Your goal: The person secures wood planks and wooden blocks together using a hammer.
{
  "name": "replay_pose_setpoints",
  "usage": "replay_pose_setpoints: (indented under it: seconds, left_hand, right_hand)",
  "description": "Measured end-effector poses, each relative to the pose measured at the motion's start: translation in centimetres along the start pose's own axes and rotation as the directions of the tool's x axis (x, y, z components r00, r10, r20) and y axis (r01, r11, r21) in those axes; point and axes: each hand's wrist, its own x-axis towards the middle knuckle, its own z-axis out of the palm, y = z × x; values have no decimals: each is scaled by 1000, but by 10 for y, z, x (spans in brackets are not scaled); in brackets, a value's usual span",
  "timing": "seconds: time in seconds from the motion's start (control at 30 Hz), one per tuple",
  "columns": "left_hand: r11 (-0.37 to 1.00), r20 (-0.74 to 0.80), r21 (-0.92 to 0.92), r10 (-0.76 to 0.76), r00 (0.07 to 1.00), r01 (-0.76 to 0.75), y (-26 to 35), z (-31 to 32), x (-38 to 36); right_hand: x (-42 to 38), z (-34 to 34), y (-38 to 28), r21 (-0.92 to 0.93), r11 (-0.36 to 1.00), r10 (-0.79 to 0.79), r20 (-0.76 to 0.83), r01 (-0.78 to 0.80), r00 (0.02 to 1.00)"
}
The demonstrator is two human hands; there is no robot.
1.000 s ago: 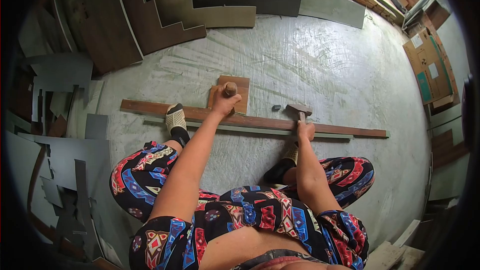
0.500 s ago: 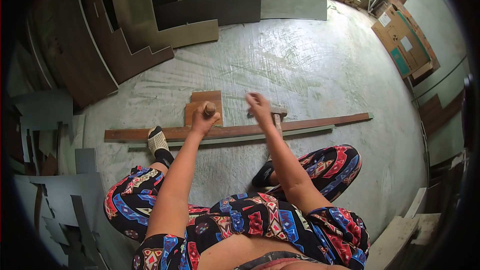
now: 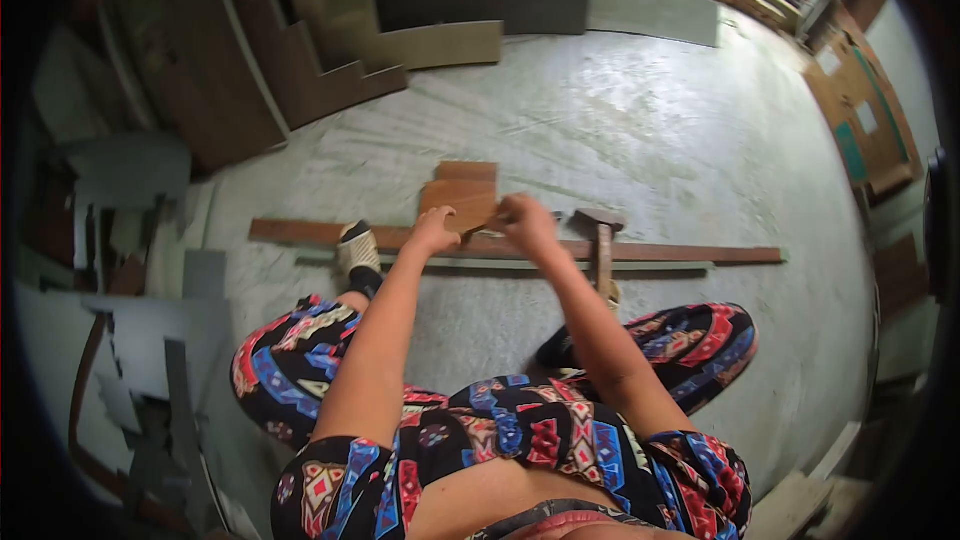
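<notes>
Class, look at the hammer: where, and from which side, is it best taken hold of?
Probably by the near half of the handle, the right hand coming from above on the person's own side. The hammer lies with its head farthest away and its slim handle crossing the brown strip toward the person.

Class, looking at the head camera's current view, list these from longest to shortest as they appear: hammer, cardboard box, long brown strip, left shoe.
1. Long brown strip
2. Cardboard box
3. Hammer and left shoe: their lengths look too alike to rank.
</notes>
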Motion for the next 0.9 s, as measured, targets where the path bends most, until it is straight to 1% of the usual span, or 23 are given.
replay_pose_setpoints:
  seconds: [0.07, 0.13, 0.23, 0.33, 0.37, 0.4, 0.47, 0.53, 0.57, 0.6, 0.63, 0.67, 0.7, 0.73, 0.77, 0.8, 0.87, 0.9]
  left_hand:
    - [982, -58, -27, -189, 980, 188, -27, -9, -10]
    - [932, -124, -64, -362, 924, 357, -55, -4, -5]
    - [927, -188, -56, -375, 908, 371, -81, 9, -10]
    - [948, -198, 28, -305, 932, 317, -104, 32, -7]
    - [948, -158, 21, -309, 938, 316, -95, 27, -12]
    - [950, -115, 17, -308, 944, 312, -83, 21, -19]
    - [933, -91, 52, -350, 932, 355, -73, 18, -22]
    - [908, -114, 65, -405, 907, 413, -62, 18, -25]
    - [890, -130, 71, -439, 889, 450, -58, 16, -25]
    - [883, -100, 98, -450, 887, 459, -49, 11, -25]
    - [875, -72, 125, -461, 884, 467, -37, 7, -26]
    - [867, -47, 153, -473, 880, 474, -28, 4, -24]
    - [878, -35, 98, -468, 883, 469, -24, 3, -18]
    - [903, -41, 110, -413, 910, 415, -19, 0, -10]
    - [925, -43, 124, -356, 934, 358, -14, -4, 0]
    - [944, -43, 139, -297, 954, 300, -7, -9, 11]
    - [962, -102, 205, -164, 981, 182, 15, -38, 30]
    - [964, -131, 235, -98, 987, 127, 23, -56, 41]
  right_hand:
    - [5, -15, 16, 60, 989, 131, 9, -132, 991]
    - [11, -32, 34, 257, 912, 303, 104, -320, 947]
    - [7, -39, 75, 521, 736, 436, 123, -432, 891]
    - [-4, -29, 121, 676, 533, 585, 140, -509, 799]
    - [-9, -21, 140, 723, 460, 632, 141, -515, 762]
    - [-14, -13, 155, 769, 384, 678, 141, -511, 722]
    - [-22, 1, 162, 754, 247, 820, 172, -608, 546]
    - [-34, 12, 158, 720, 433, 685, 128, -542, 717]
    - [-36, 13, 154, 653, 473, 638, 208, -591, 741]
    - [-39, 13, 146, 581, 517, 589, 293, -629, 753]
    - [-40, 15, 142, 482, 607, 563, 300, -632, 770]
    - [-40, 15, 137, 263, 715, 561, 339, -648, 755]
    - [-45, 19, 135, 166, 815, 498, 291, -555, 817]
    - [-47, 23, 133, 61, 891, 423, 249, -450, 871]
    - [-44, 24, 134, -5, 856, 491, 317, -517, 811]
    - [-43, 23, 131, -48, 865, 488, 312, -500, 815]
    - [-41, 22, 126, -144, 874, 485, 303, -464, 820]
    - [-41, 23, 128, -157, 868, 495, 318, -470, 808]
